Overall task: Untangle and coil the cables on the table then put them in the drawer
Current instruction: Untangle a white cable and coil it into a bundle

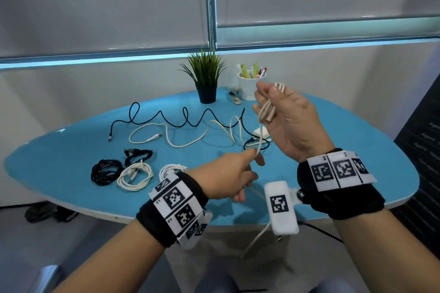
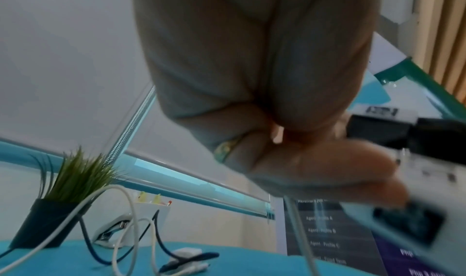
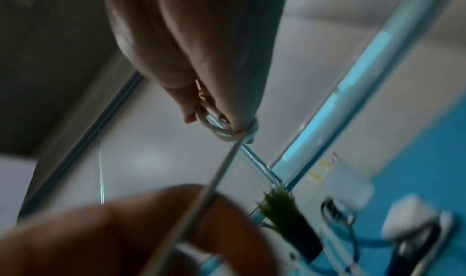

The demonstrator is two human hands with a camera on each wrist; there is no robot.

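Note:
My right hand (image 1: pixel 267 93) is raised palm-up above the blue table (image 1: pixel 357 150), thumb pressing several loops of a beige cable (image 1: pixel 267 109) against its fingers. The right wrist view shows those loops (image 3: pixel 232 130) wrapped at the fingertips. One strand runs down to my left hand (image 1: pixel 254 154), which pinches it between thumb and forefinger. The cable's tail hangs below the table's front edge. On the table lie a long loose black cable (image 1: pixel 181 119) and a loose white cable (image 1: pixel 190 135). No drawer is in view.
Coiled cables sit at the front left: a black coil (image 1: pixel 104 171), a white coil (image 1: pixel 135 175), a black bundle (image 1: pixel 138 154). A white charger block (image 1: pixel 262 134), potted plant (image 1: pixel 207 78), pen cup (image 1: pixel 250 85) and stapler (image 1: pixel 234 97) stand farther back.

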